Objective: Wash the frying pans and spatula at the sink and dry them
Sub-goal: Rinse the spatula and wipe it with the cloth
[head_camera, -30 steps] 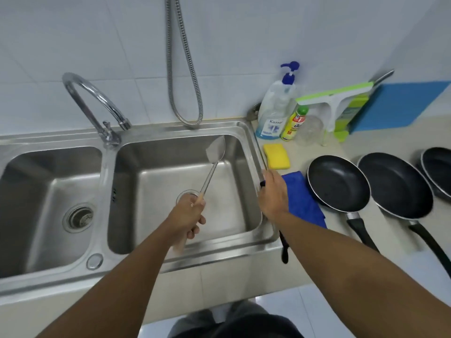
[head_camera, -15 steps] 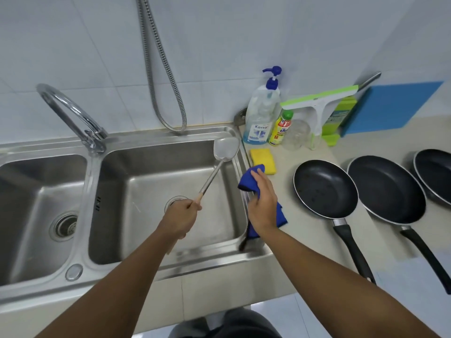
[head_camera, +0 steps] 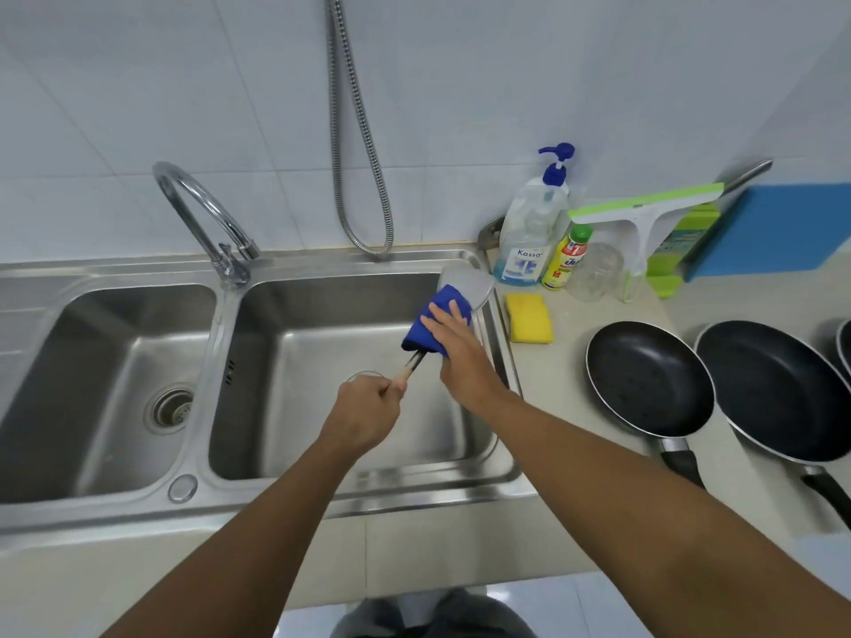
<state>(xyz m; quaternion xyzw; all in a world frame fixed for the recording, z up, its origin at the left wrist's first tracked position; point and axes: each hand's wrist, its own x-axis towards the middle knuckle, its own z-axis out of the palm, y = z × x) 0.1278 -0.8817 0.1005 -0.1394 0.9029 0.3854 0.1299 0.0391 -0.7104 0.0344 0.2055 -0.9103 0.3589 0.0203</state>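
Blue cloth now wrapped round spatula, sponge unmoved

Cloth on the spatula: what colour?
Solid blue cloth, no pattern, wrapped round the spatula by the right hand. Head view, the only one.

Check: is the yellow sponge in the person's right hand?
No, the yellow sponge lies on the counter beside the sink, while the right hand presses a blue cloth around the spatula.

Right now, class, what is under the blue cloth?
The spatula: its blade and handle show beyond the blue cloth; the covered shaft cannot be seen. The right hand presses on top.
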